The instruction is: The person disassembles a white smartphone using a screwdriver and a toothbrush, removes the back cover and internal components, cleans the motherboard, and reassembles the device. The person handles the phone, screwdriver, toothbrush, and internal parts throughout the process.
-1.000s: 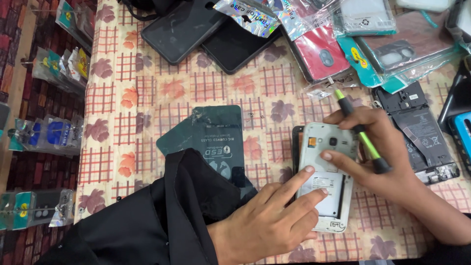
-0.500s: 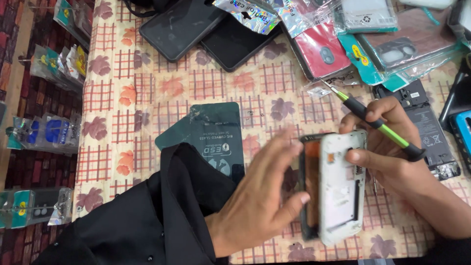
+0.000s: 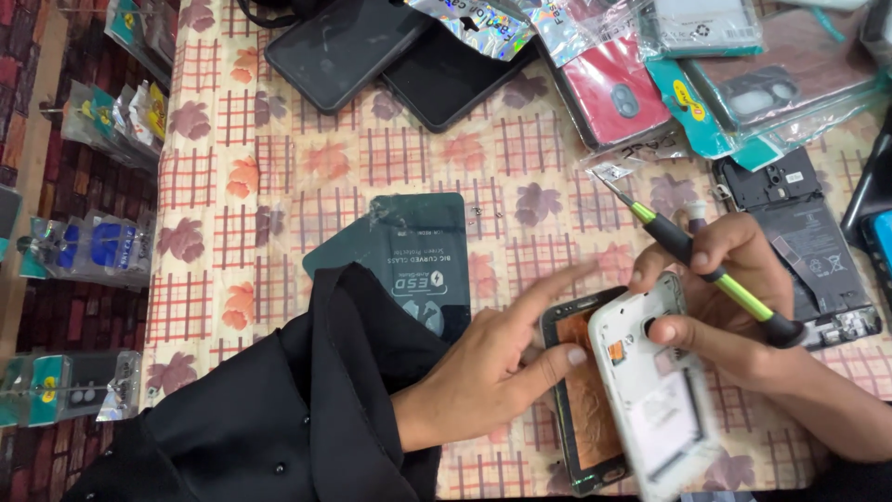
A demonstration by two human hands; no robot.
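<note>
White phone frame lifted off the dark phone body on the patterned tablecloth — right hand grips frame plus green-black screwdriver. Left hand open, fingertips on the body's edge — dark screen-protector pack nearby.

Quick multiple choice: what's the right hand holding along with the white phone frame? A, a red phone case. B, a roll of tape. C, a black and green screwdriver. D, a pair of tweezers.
C: the right hand grips a black and green screwdriver while its fingers steady the white phone frame.
</note>
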